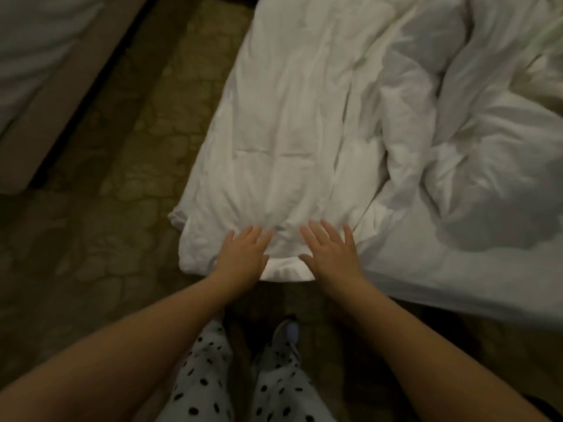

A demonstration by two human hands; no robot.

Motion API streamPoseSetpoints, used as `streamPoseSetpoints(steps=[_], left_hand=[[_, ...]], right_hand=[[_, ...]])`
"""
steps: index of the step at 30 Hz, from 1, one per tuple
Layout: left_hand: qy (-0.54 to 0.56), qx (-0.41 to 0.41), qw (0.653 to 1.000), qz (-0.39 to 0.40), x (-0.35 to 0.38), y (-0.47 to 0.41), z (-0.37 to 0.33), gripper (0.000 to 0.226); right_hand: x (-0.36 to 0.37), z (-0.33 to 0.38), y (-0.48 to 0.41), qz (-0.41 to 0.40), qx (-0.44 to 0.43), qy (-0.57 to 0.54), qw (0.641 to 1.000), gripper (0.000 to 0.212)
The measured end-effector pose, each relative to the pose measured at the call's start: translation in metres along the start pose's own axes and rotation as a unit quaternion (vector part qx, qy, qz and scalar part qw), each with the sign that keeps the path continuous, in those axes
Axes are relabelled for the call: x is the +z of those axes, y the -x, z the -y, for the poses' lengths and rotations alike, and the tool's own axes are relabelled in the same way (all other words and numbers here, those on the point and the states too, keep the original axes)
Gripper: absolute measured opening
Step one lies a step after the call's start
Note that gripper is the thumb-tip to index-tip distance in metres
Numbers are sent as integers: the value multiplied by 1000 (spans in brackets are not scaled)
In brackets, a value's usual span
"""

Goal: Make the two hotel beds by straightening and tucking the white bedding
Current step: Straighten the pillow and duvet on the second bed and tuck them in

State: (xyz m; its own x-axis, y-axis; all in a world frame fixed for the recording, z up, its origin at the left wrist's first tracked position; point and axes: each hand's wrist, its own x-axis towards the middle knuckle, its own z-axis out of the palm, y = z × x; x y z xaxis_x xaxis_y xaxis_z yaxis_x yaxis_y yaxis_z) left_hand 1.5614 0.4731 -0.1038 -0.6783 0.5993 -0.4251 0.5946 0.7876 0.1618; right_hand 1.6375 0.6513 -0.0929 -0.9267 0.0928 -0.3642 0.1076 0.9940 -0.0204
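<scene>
Left grip (242, 257) is lying flat and open on the white duvet (289, 132), fingers straight, holding nothing. Right grip (332, 254) is resting just beside it, fingers spread, also holding nothing. The duvet's end is lying at the bed's near corner, its bulk bunching up on the right. The second bed (45, 56) is sitting across the patterned carpet (122, 178).

Far up-left of the fingers (329, 235), the second bed (36, 71) is cut by the top and left edges. Up-right of them the crumpled duvet (472, 141) runs off the top and right edges, its folds blurred. Below the fingers one shoe (287, 332) shows dimly; the other foot is hidden
</scene>
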Motion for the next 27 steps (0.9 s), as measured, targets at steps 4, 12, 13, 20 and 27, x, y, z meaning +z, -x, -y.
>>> streamPoseSetpoints(steps=[4,12,13,20,27], left_hand=[[26,-19,998,-61,-33,2,-28,53],[37,-19,992,-119,-108,-28,-128,61],[39,-6,991,-126,-117,-34,-144,62],[74,62,985,-143,-150,-83,-245,69],[104,97,983,-113,-140,-174,-300,74]], right_hand=[[-29,-14,4,6,25,-20,999,60],[-92,-99,35,-93,78,-55,991,55],[-99,-113,43,-104,92,-58,989,55],[-120,-208,89,-120,191,-67,972,58],[-117,-306,58,-95,244,-65,963,66]])
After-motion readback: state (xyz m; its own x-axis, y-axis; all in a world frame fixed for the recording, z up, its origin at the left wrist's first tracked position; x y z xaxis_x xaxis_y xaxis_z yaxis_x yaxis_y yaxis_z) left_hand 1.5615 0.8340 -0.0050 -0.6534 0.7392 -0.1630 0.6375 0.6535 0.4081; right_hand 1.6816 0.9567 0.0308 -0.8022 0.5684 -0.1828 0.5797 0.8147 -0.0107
